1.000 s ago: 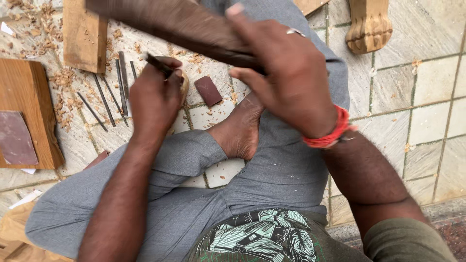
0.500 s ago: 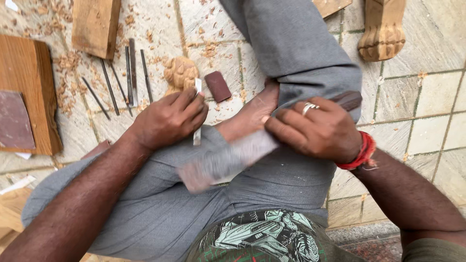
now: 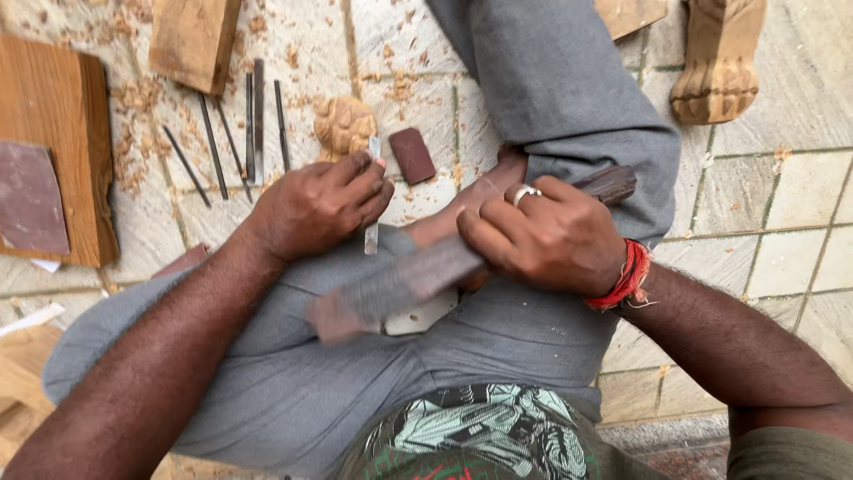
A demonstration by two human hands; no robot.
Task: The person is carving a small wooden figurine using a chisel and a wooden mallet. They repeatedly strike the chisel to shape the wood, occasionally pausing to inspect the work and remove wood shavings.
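The right hand [image 3: 544,233] is closed around a long dark wooden piece [image 3: 418,276], gripping it about the middle with the fingers curled over the top; a ring sits on one finger and a red thread band [image 3: 627,274] circles the wrist. The wood runs slantwise across the lap, from about 2 o'clock, where its dark brown end [image 3: 613,184] pokes past the knuckles, down to about 8 o'clock, where the paler, greyish end is blurred by motion. It looks narrow and flat-sided, darker and rougher at the upper end. It lies over the grey trousers [image 3: 551,89] and a bare foot [image 3: 471,200] tucked beneath it.

The left hand [image 3: 322,206] is closed, fingers bent, holding a slim metal blade [image 3: 372,200] that points upright between the fingertips, just beside the wood at its 10 o'clock side.

On the tiled floor [image 3: 764,196] at 12 o'clock from the left hand lie a small carved wooden ornament [image 3: 343,126] and a dark reddish rubbing block [image 3: 413,155]. At 11 o'clock a row of thin metal chisels [image 3: 256,124] lies among wood shavings, below a plank [image 3: 194,40]. At 9 o'clock sits a wooden board [image 3: 62,116] with a sheet of brownish sandpaper [image 3: 30,199] on it. A carved leg [image 3: 718,58] stands at 1 o'clock.
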